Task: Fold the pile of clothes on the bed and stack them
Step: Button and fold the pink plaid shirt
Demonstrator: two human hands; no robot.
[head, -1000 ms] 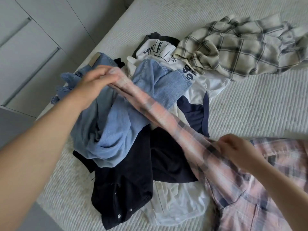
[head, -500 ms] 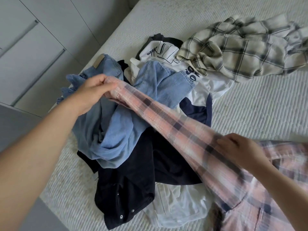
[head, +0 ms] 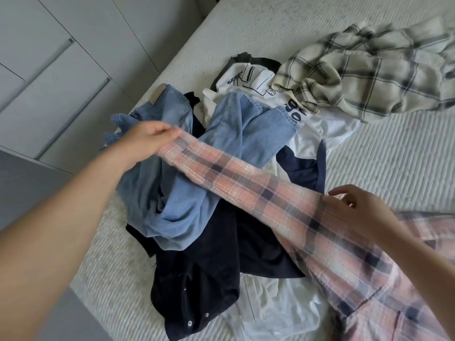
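Sleeve of a pink plaid shirt (head: 270, 193) runs stretched in a long band across the pile of clothes (head: 221, 193), from the left hand (head: 145, 139) down to the right hand (head: 357, 205). Its cloth is pale pink crossed with dark navy and white lines, and the sleeve lies flat and nearly free of creases; the body of the shirt spreads out toward the near right corner of the bed (head: 394, 156), partly blurred.

The left hand pinches the cuff end, fingers curled over the top of the cloth, though the thumb is hidden beneath. The right hand hovers at the shoulder end with fingers spread and loosely bent; the fingertips touch or nearly touch the cloth, and it grips nothing that can be seen.

Under the sleeve the pile sits toward the left edge of the bed. Light blue jeans (head: 197, 156) lie rumpled on top, a tan patch showing at the waistband. A black garment (head: 197, 279) with metal snaps lies nearer, with a white garment (head: 270, 303) beneath it. A white and navy top (head: 307, 134) with dark printed letters lies farther in, and a white printed shirt (head: 248, 77) beyond that.

A cream plaid shirt (head: 357, 77) with grey lines lies crumpled toward the far right corner, its edge touching the pile. Grey cabinet doors (head: 61, 70) stand beyond the left edge.
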